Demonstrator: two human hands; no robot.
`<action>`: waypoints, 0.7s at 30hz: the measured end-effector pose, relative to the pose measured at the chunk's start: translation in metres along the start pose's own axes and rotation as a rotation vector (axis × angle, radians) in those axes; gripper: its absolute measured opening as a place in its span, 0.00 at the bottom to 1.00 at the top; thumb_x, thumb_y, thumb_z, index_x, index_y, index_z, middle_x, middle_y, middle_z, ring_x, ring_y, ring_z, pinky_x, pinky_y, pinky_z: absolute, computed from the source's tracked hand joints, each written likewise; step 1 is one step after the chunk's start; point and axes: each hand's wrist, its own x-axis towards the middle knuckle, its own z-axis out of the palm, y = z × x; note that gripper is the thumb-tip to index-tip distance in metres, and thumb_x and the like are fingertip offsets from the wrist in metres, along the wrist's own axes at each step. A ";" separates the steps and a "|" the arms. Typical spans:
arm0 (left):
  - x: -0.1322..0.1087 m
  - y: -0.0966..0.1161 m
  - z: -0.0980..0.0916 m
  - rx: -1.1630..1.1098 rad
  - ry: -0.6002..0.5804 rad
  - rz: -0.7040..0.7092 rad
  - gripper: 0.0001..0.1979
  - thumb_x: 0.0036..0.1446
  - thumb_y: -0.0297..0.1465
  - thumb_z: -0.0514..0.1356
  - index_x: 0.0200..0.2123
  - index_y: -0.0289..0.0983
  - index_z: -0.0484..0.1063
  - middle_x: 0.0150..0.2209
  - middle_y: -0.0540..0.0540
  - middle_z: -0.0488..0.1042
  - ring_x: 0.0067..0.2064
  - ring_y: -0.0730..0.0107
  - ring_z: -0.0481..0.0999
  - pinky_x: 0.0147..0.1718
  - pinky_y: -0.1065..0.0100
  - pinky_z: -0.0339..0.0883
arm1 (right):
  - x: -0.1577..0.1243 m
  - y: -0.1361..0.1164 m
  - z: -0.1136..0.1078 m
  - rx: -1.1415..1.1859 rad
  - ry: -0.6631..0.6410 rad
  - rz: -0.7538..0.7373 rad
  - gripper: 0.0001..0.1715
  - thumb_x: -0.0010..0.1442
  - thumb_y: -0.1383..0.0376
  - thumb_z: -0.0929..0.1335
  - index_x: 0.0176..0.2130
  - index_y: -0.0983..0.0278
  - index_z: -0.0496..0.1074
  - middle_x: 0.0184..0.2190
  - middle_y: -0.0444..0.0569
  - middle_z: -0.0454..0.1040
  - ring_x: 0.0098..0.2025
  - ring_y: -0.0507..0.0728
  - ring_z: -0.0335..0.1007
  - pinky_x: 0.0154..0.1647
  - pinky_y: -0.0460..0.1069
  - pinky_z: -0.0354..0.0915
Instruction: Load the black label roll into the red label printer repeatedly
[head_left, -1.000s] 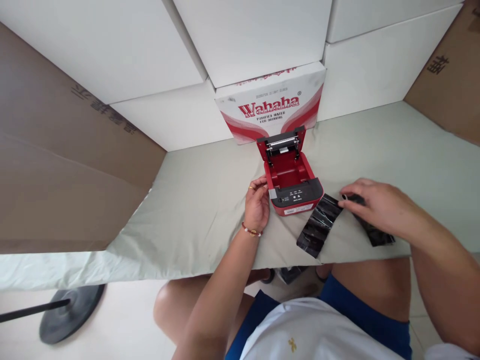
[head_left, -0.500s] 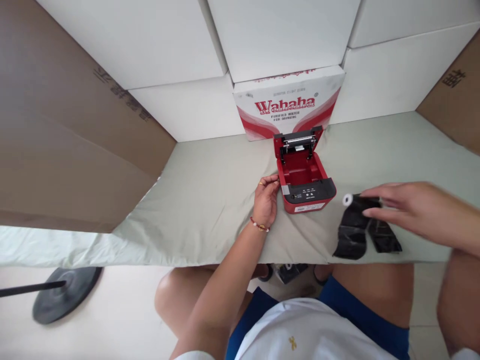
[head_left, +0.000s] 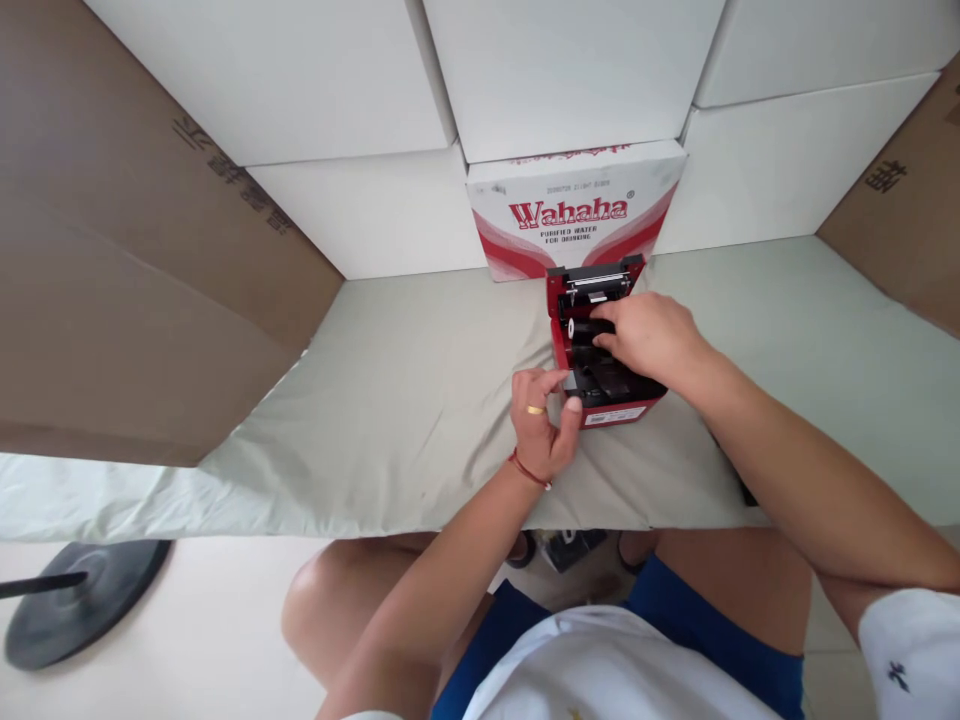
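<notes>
Cloth-covered table (head_left: 405, 400) runs L to R in front of me. White-&-red Wahaha box (head_left: 574, 215) stands at its far side. Red printer (head_left: 615, 415) sits just near of it, lid (head_left: 596, 272) up. My R hand (head_left: 652, 335)'s over the printer, thumb & fingers pinching the black roll (head_left: 586, 333). My L hand (head_left: 544, 415)'s at printer's near L corner, thumb & index apart. Roll's btwn printer walls, white core end (head_left: 571, 329) facing L; can't tell if seated.

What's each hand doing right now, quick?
Left hand: partly open, at the near left corner of the red printer.
Right hand: closed on the black roll inside the printer.
</notes>
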 end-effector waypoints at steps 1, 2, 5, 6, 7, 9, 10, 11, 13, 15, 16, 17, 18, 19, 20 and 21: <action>-0.001 0.000 -0.001 0.037 0.000 0.077 0.16 0.71 0.40 0.60 0.57 0.43 0.76 0.42 0.43 0.74 0.45 0.58 0.73 0.46 0.57 0.68 | 0.002 0.000 0.002 -0.024 -0.012 -0.002 0.22 0.67 0.59 0.71 0.58 0.54 0.84 0.48 0.56 0.86 0.49 0.70 0.82 0.43 0.58 0.73; -0.001 0.000 -0.001 0.074 -0.004 0.135 0.18 0.70 0.41 0.60 0.59 0.43 0.75 0.44 0.42 0.73 0.46 0.56 0.73 0.48 0.56 0.68 | 0.003 0.000 0.002 -0.047 -0.028 -0.002 0.21 0.67 0.59 0.70 0.57 0.54 0.84 0.48 0.57 0.86 0.49 0.70 0.82 0.42 0.58 0.73; -0.002 0.000 0.001 0.179 -0.065 0.218 0.22 0.68 0.43 0.61 0.61 0.43 0.76 0.45 0.42 0.72 0.48 0.55 0.72 0.51 0.54 0.67 | 0.008 -0.001 0.000 -0.094 -0.077 0.003 0.19 0.66 0.63 0.70 0.53 0.57 0.85 0.48 0.59 0.86 0.50 0.71 0.83 0.43 0.58 0.73; -0.003 0.001 0.001 0.212 -0.093 0.225 0.22 0.68 0.42 0.62 0.61 0.43 0.76 0.45 0.42 0.72 0.48 0.55 0.72 0.52 0.53 0.67 | 0.010 -0.002 0.000 -0.103 -0.092 0.004 0.18 0.66 0.65 0.70 0.52 0.58 0.85 0.49 0.61 0.86 0.50 0.72 0.83 0.43 0.59 0.73; -0.003 0.001 0.002 0.242 -0.116 0.225 0.22 0.67 0.42 0.62 0.62 0.44 0.76 0.45 0.42 0.73 0.48 0.55 0.73 0.52 0.53 0.66 | 0.012 -0.004 0.000 -0.109 -0.103 0.004 0.18 0.65 0.66 0.70 0.51 0.59 0.85 0.49 0.62 0.86 0.51 0.73 0.83 0.44 0.59 0.73; -0.003 0.002 0.004 0.289 -0.133 0.228 0.22 0.67 0.39 0.62 0.63 0.44 0.76 0.45 0.42 0.74 0.49 0.56 0.73 0.53 0.54 0.65 | 0.016 -0.010 0.001 -0.116 -0.122 0.002 0.17 0.65 0.69 0.69 0.49 0.61 0.85 0.49 0.64 0.86 0.51 0.74 0.83 0.44 0.59 0.73; -0.003 0.002 0.005 0.307 -0.128 0.237 0.22 0.67 0.38 0.63 0.63 0.44 0.76 0.45 0.42 0.74 0.49 0.56 0.73 0.53 0.54 0.65 | 0.017 -0.013 0.002 -0.117 -0.131 0.003 0.17 0.65 0.70 0.68 0.49 0.62 0.85 0.48 0.65 0.86 0.51 0.74 0.83 0.44 0.59 0.73; -0.003 0.003 0.006 0.322 -0.121 0.249 0.22 0.67 0.37 0.63 0.63 0.44 0.76 0.46 0.42 0.74 0.50 0.56 0.73 0.54 0.54 0.65 | 0.018 -0.015 0.003 -0.115 -0.139 0.004 0.18 0.66 0.71 0.68 0.49 0.63 0.85 0.48 0.66 0.86 0.51 0.73 0.83 0.44 0.59 0.73; -0.003 0.003 0.006 0.347 -0.111 0.270 0.21 0.67 0.36 0.63 0.62 0.45 0.77 0.47 0.42 0.75 0.54 0.55 0.73 0.56 0.53 0.63 | 0.019 -0.017 0.003 -0.099 -0.154 0.002 0.18 0.65 0.72 0.68 0.51 0.65 0.84 0.48 0.66 0.86 0.51 0.73 0.83 0.44 0.58 0.72; -0.003 0.002 0.006 0.354 -0.129 0.266 0.20 0.66 0.35 0.64 0.61 0.48 0.79 0.49 0.42 0.75 0.58 0.53 0.72 0.59 0.51 0.62 | 0.014 -0.015 0.000 -0.059 -0.167 -0.031 0.21 0.65 0.69 0.70 0.56 0.64 0.82 0.49 0.63 0.86 0.50 0.72 0.83 0.43 0.57 0.71; -0.003 0.002 0.006 0.350 -0.143 0.257 0.20 0.66 0.35 0.65 0.60 0.50 0.79 0.50 0.43 0.75 0.60 0.52 0.72 0.61 0.50 0.61 | 0.010 -0.011 -0.004 -0.035 -0.179 -0.064 0.23 0.66 0.66 0.71 0.59 0.62 0.80 0.48 0.60 0.86 0.48 0.70 0.83 0.43 0.57 0.71; -0.004 0.001 0.006 0.344 -0.154 0.250 0.19 0.66 0.35 0.65 0.59 0.51 0.80 0.50 0.43 0.75 0.61 0.51 0.72 0.62 0.50 0.60 | 0.003 -0.006 -0.009 0.008 -0.188 -0.099 0.26 0.66 0.63 0.72 0.62 0.60 0.78 0.45 0.55 0.87 0.45 0.67 0.83 0.42 0.55 0.71; -0.003 0.002 0.006 0.341 -0.159 0.248 0.19 0.66 0.35 0.65 0.59 0.52 0.80 0.50 0.43 0.76 0.62 0.51 0.71 0.63 0.49 0.60 | -0.004 0.000 -0.014 0.078 -0.191 -0.134 0.26 0.67 0.60 0.72 0.63 0.58 0.78 0.41 0.51 0.87 0.42 0.64 0.83 0.41 0.54 0.71; -0.003 0.002 0.006 0.341 -0.153 0.255 0.19 0.66 0.35 0.65 0.59 0.52 0.80 0.50 0.43 0.76 0.62 0.51 0.72 0.64 0.49 0.60 | -0.011 0.007 -0.021 0.172 -0.176 -0.163 0.24 0.67 0.56 0.72 0.60 0.56 0.79 0.38 0.47 0.86 0.39 0.61 0.82 0.39 0.53 0.71; -0.003 0.002 0.006 0.345 -0.140 0.270 0.18 0.66 0.36 0.65 0.58 0.52 0.80 0.49 0.43 0.77 0.61 0.52 0.72 0.64 0.49 0.60 | -0.017 0.014 -0.027 0.278 -0.127 -0.173 0.20 0.68 0.53 0.71 0.56 0.56 0.82 0.34 0.44 0.84 0.36 0.59 0.80 0.38 0.52 0.70; -0.002 0.003 0.007 0.351 -0.120 0.290 0.18 0.66 0.36 0.65 0.58 0.51 0.81 0.48 0.43 0.77 0.61 0.52 0.73 0.63 0.50 0.61 | -0.022 0.022 -0.032 0.383 -0.025 -0.157 0.17 0.69 0.51 0.71 0.50 0.56 0.83 0.31 0.44 0.83 0.34 0.58 0.78 0.37 0.52 0.70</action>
